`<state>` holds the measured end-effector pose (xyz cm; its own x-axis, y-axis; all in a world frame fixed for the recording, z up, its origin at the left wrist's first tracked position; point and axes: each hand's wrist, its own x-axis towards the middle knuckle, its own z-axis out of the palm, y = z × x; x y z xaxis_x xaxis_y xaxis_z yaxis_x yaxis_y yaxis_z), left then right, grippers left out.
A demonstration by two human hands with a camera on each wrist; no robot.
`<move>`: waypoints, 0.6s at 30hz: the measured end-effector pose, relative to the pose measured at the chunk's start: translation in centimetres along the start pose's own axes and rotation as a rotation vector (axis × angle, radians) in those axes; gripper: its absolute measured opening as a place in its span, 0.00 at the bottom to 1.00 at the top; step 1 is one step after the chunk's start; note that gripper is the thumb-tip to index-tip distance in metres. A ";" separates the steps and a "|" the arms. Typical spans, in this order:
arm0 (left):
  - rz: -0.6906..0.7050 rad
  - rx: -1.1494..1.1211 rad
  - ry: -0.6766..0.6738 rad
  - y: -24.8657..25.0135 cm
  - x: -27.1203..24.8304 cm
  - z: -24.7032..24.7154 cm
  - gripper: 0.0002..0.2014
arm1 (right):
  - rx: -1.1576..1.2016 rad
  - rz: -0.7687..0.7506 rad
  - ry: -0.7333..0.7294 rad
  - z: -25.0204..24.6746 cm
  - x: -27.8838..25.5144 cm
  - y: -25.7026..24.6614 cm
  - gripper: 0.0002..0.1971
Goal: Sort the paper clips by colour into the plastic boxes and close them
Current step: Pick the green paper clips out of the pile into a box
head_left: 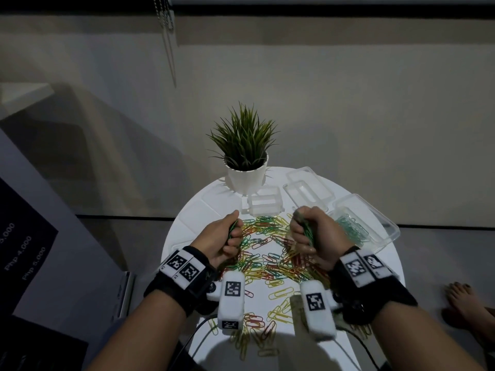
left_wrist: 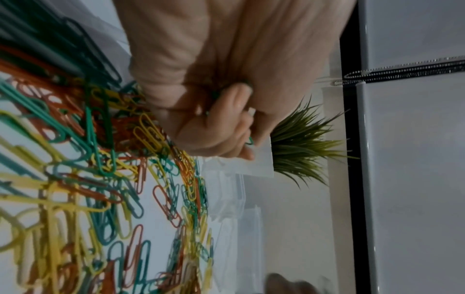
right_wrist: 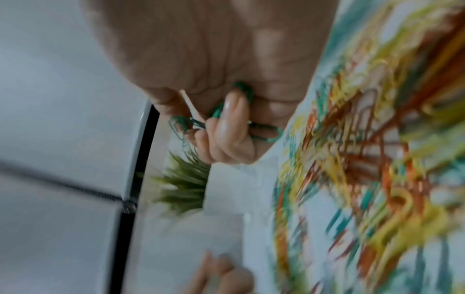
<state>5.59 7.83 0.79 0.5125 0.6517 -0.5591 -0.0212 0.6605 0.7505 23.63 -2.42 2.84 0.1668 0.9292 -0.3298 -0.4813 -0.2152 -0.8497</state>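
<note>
with the left hand [head_left: 227, 241] and right hand [head_left: 312, 235] each fisted round a bunch of green wire paper clips [head_left: 308, 231], loose ends could snag the mixed pile of coloured paper clips [head_left: 267, 261] or spill short of the clear plastic box holding green clips [head_left: 385, 231].

Mixed-colour paper clips [head_left: 270, 253] lie heaped; green ones fill one open clear box [head_left: 367, 223].

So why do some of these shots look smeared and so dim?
Head view: the room is dim, the white table is the brightest area, and edges bend from the wide lens. Left wrist view: fairly sharp, the paper clips crisp, though the nearest ones blur. Right wrist view: motion blur streaks the clips into coloured smears; only the right hand gripping green clips reads clearly.
</note>
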 end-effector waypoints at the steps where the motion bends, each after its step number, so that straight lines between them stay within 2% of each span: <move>1: -0.002 0.046 0.000 0.0 0.1 0.1 0.16 | 0.161 -0.008 -0.030 0.0 -0.8 -0.2 0.08; 3: 0.050 0.323 0.024 -0.2 0.3 0.5 0.18 | 0.246 0.005 -0.061 0.1 -1.5 0.0 0.11; 5: 0.219 0.795 0.085 -0.3 0.9 0.9 0.19 | 0.182 0.058 -0.043 0.4 -1.5 0.4 0.15; 6: 0.317 1.002 0.096 -0.4 1.3 1.2 0.16 | 0.108 0.080 -0.022 0.6 -1.3 0.6 0.14; 8: 0.411 1.295 0.087 -0.4 1.6 1.7 0.06 | -0.181 0.063 0.021 0.9 -0.7 0.9 0.11; 10: 0.421 1.514 0.089 -0.6 2.0 2.0 0.04 | -0.722 -0.016 0.050 0.9 0.1 1.2 0.10; 12: 0.436 1.597 0.108 -0.6 2.3 2.0 0.03 | -1.249 -0.053 0.061 0.7 0.7 1.7 0.10; 13: 0.442 1.594 0.114 -0.6 2.4 1.8 0.03 | -1.430 -0.041 0.062 0.7 1.0 1.9 0.10; 15: 0.440 1.552 0.102 -0.6 2.3 1.6 0.05 | -1.645 0.000 0.063 0.9 1.4 2.3 0.07; 18: 0.421 1.364 0.080 -0.5 1.9 1.3 0.06 | -1.804 0.026 0.053 1.5 1.8 2.4 0.08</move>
<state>7.71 8.19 -0.20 0.6254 0.7550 -0.1972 0.6942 -0.4230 0.5823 21.48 -0.83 0.77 0.2170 0.9190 -0.3292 0.9391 -0.2886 -0.1865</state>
